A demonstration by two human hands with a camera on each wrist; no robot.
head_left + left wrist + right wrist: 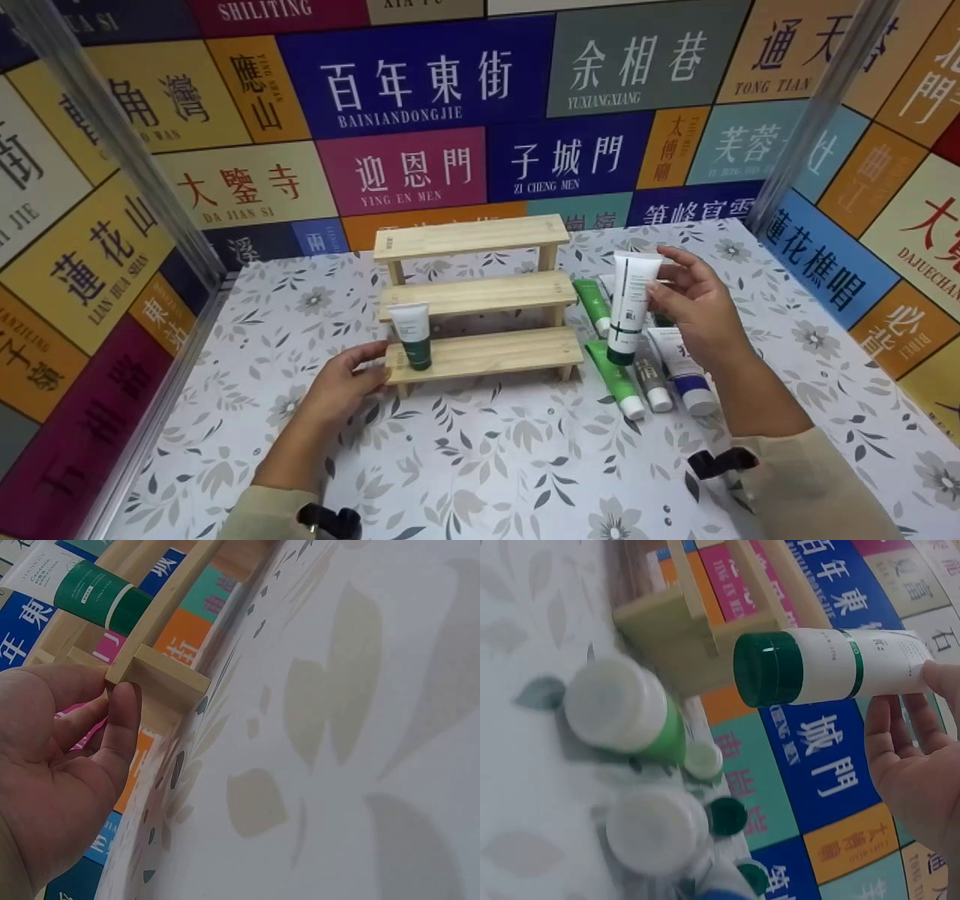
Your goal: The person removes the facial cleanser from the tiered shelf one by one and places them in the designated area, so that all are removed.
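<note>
My right hand pinches a white squeeze tube with a dark green cap, held upright, cap down, above the other tubes. In the right wrist view the thumb and fingers grip the tube's flat end, away from the cap. A three-step wooden display rack stands at the middle of the table. At the left end of its lowest step, my left hand pinches the board's corner between thumb and fingers. A white and green tube stands cap down on that step, close to the left hand.
Right of the rack lie several tubes: green ones, a grey one and a white one with a blue cap end. A flower-patterned cloth covers the table. Panels with large lettering enclose the back and sides.
</note>
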